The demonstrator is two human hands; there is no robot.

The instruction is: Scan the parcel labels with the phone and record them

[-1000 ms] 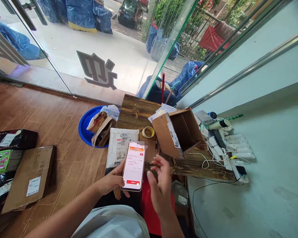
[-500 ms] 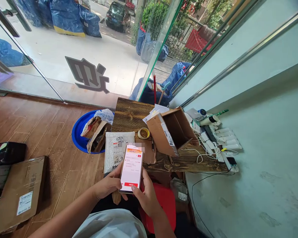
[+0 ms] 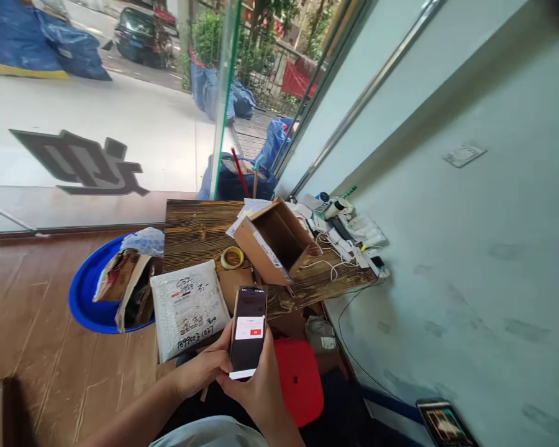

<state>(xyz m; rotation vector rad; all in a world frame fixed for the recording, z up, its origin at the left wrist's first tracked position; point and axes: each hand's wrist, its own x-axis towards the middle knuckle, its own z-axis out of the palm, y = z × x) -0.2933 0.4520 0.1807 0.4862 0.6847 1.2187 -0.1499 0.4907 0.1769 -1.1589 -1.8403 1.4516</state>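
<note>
A smartphone [image 3: 248,347] is held upright between my two hands, its screen dimmed around a white pop-up with a red button. My left hand [image 3: 209,365] wraps the phone's left edge, thumb near its lower corner. Along the right edge, my right hand [image 3: 258,379] closes round the lower part, its thumb hidden or low by the bottom. Just beyond the phone, a white bubble mailer [image 3: 189,307] with black handwriting lies on the wooden table [image 3: 198,230]. A roll of tape [image 3: 232,257] sits behind it, beside an open cardboard box [image 3: 265,248] tipped on its side.
A blue basin [image 3: 81,298] holding torn cardboard and plastic stands left of the table. Cables and power strips [image 3: 345,239] crowd the table's right end by the wall. A red stool [image 3: 300,382] is below, and a lit screen [image 3: 445,425] shows at lower right.
The view has swung right, so the table and basin appear further left. The phone's screen went from a bright page to a dimmed one with a pop-up. Both hands still hold it.
</note>
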